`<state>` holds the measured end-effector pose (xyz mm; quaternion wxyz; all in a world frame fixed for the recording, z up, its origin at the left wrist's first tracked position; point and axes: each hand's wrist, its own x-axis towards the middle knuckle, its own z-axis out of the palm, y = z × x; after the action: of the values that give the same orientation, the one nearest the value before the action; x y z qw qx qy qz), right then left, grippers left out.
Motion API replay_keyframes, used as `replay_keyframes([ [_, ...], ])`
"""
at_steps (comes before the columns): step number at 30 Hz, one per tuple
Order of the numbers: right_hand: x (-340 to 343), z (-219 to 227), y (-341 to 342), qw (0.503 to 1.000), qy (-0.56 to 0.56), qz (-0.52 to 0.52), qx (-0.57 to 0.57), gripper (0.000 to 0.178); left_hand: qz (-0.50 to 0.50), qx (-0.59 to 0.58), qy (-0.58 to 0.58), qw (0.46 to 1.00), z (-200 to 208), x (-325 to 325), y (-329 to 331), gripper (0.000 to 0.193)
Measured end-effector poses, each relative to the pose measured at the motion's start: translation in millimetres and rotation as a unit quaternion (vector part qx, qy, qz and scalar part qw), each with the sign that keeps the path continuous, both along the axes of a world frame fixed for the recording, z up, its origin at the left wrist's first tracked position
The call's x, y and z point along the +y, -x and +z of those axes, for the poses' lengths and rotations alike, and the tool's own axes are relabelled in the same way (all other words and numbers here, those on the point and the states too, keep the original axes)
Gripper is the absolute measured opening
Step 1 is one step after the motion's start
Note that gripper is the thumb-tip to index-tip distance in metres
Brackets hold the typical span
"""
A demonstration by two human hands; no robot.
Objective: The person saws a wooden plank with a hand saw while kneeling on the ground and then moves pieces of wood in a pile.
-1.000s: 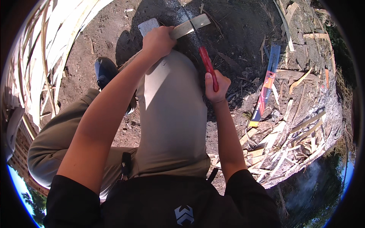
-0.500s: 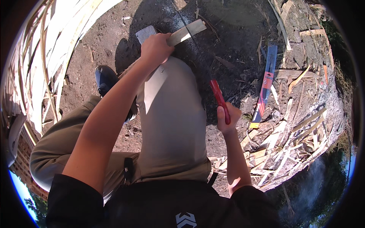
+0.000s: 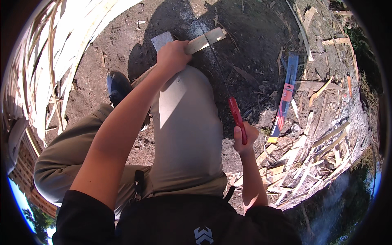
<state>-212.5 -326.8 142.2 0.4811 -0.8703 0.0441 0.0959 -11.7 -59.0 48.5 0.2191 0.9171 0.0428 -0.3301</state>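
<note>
My left hand (image 3: pixel 173 57) is closed around a pale split-bamboo piece (image 3: pixel 199 43), pressing it down just beyond my knee. The strip's right end sticks out past my fingers. On the other side of that hand shows a pale flat block (image 3: pixel 162 41); whether it joins the strip is hidden. My right hand (image 3: pixel 246 138) wraps the red handle of a handsaw (image 3: pixel 238 118). Its thin dark blade (image 3: pixel 219 67) runs up and left, crossing the strip near its free end. Whitish sawdust (image 3: pixel 199 28) lies on the soil around the far part of the blade.
A blue and red saw package (image 3: pixel 286 98) lies on the ground at the right. Wood scraps (image 3: pixel 300 151) litter the right side, and long pale strips (image 3: pixel 45 61) are heaped at the left. My bent leg (image 3: pixel 185 130) fills the middle; my shoe (image 3: pixel 118 86) is left of it.
My right hand has drawn the saw back a little toward me, its blade still across the strip. My left hand keeps its hold. The whole view has shifted slightly.
</note>
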Motion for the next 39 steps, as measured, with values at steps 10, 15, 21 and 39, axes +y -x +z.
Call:
replay_keyframes([
  [10,38.4,-78.2,-65.6,0.996,-0.057,-0.039,-0.058,0.02,-0.005,0.006,-0.011,1.0,5.8,-4.7,2.0,0.055],
  [15,-3.9,-33.4,9.3,0.999,-0.022,-0.004,-0.04,0.026,-0.004,0.001,-0.006,1.0,-0.3,1.0,-1.5,0.056],
  [21,0.1,-72.6,-39.9,0.994,-0.098,-0.051,0.002,0.024,-0.004,-0.017,-0.008,1.0,-6.0,-4.4,2.8,0.055],
  [39,-57.9,-45.2,-55.5,0.987,0.115,0.016,-0.111,0.028,0.018,0.044,0.035,0.998,13.5,-1.3,-6.4,0.054],
])
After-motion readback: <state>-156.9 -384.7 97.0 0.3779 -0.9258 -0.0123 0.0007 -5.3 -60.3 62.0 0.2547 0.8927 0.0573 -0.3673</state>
